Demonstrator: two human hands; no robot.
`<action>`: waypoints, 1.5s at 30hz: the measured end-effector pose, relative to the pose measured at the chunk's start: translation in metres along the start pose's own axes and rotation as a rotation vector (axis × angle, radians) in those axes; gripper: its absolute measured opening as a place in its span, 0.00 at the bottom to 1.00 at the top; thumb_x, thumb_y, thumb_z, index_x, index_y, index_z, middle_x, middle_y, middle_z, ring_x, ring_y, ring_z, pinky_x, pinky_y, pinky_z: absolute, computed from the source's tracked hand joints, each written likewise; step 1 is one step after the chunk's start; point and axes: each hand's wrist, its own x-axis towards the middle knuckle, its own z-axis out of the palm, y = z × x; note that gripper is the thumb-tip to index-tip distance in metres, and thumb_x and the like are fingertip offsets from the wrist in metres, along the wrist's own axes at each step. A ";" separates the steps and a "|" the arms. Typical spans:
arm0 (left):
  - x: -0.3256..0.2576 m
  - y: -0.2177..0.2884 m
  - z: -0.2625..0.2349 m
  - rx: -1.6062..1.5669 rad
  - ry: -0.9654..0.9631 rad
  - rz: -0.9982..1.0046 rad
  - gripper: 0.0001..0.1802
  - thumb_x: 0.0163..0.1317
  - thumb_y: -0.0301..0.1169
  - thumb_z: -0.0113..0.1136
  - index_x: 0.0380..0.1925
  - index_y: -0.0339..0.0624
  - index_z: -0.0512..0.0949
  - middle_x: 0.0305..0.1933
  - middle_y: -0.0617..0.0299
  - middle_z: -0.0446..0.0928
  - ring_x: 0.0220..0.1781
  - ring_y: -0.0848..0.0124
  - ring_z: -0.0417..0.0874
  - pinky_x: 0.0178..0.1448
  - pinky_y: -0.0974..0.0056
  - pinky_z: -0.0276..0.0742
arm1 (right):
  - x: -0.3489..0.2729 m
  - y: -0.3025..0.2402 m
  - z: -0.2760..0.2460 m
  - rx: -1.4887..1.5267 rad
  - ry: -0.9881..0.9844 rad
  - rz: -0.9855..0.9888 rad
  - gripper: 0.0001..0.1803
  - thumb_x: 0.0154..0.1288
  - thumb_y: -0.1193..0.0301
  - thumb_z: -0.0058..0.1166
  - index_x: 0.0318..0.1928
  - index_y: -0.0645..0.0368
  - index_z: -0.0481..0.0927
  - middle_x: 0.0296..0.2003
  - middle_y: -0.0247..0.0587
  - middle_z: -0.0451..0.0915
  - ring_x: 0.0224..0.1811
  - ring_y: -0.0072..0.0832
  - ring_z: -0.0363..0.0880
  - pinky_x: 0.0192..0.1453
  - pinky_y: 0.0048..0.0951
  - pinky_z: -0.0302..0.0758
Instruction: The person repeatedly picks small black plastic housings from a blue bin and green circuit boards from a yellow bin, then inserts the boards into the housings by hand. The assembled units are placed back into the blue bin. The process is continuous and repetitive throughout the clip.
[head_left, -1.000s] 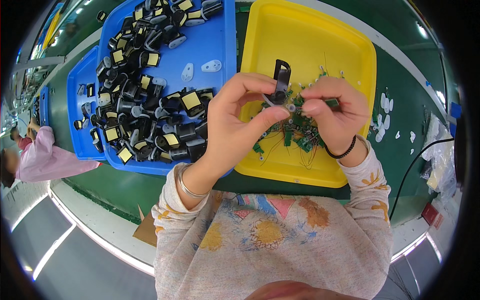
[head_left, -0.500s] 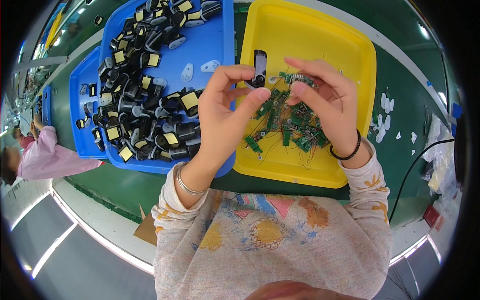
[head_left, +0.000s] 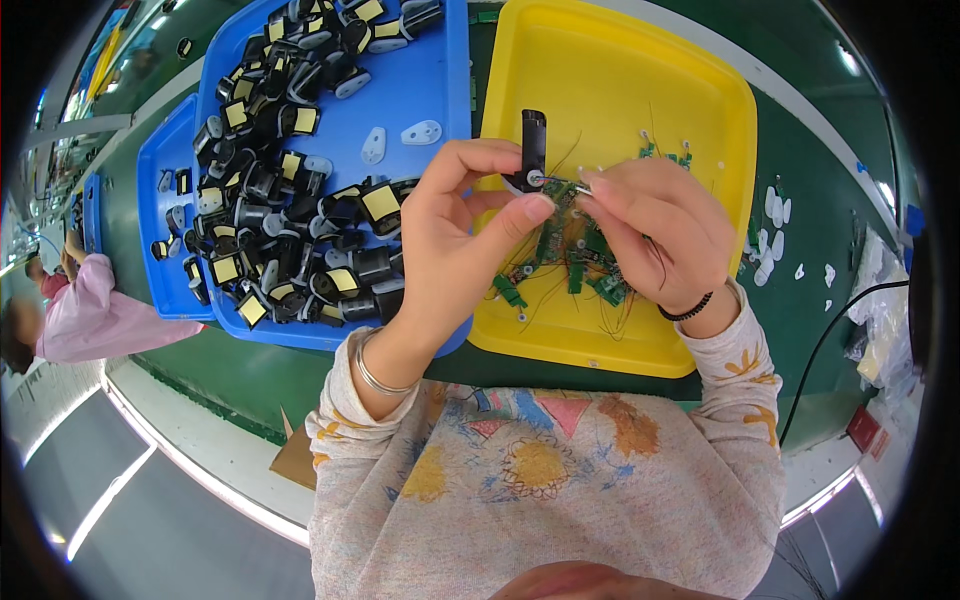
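Nearest, the left hand (head_left: 450, 235) pinches a small black housing (head_left: 533, 150) between thumb and forefinger, upright above the yellow tray (head_left: 640, 60). Just beside it, the right hand (head_left: 655, 225) presses its fingers (head_left: 600, 185) together on a small green circuit board (head_left: 562, 193) touching the housing's lower end. Below both hands, green boards with thin wires (head_left: 590, 275) lie in the tray. Farther left, a blue tray (head_left: 420, 70) holds black parts with yellow labels (head_left: 290, 210) on the green bench (head_left: 800, 130).

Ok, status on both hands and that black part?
Left hand pinching black part upright over yellow tray. Right hand at its base, on small green board. Nothing in the way.
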 end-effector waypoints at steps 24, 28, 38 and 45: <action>-0.003 0.001 -0.002 -0.163 -0.144 0.029 0.08 0.59 0.22 0.46 0.39 0.36 0.64 0.41 0.61 0.64 0.42 0.77 0.65 0.51 0.71 0.62 | -0.002 -0.007 0.010 0.062 -0.031 0.015 0.10 0.45 0.78 0.60 0.32 0.62 0.79 0.25 0.39 0.77 0.22 0.30 0.75 0.22 0.22 0.70; -0.003 -0.001 -0.004 -0.062 -0.144 0.107 0.07 0.59 0.22 0.45 0.39 0.36 0.64 0.41 0.60 0.64 0.41 0.77 0.65 0.51 0.71 0.60 | 0.006 -0.018 0.003 0.191 -0.114 0.317 0.09 0.46 0.76 0.61 0.31 0.61 0.78 0.23 0.36 0.76 0.19 0.26 0.73 0.21 0.20 0.67; -0.002 -0.002 -0.004 -0.002 -0.181 0.067 0.11 0.63 0.29 0.44 0.43 0.34 0.65 0.48 0.54 0.68 0.48 0.72 0.69 0.55 0.66 0.62 | -0.001 -0.010 0.002 0.325 -0.103 0.525 0.05 0.50 0.77 0.58 0.29 0.62 0.77 0.22 0.36 0.75 0.17 0.20 0.72 0.21 0.17 0.66; -0.003 -0.002 -0.003 -0.034 -0.190 0.054 0.07 0.62 0.24 0.43 0.40 0.35 0.64 0.41 0.62 0.64 0.42 0.77 0.65 0.51 0.72 0.60 | 0.000 -0.014 0.003 0.278 -0.161 0.431 0.06 0.49 0.77 0.59 0.30 0.61 0.77 0.22 0.36 0.75 0.16 0.21 0.71 0.20 0.18 0.65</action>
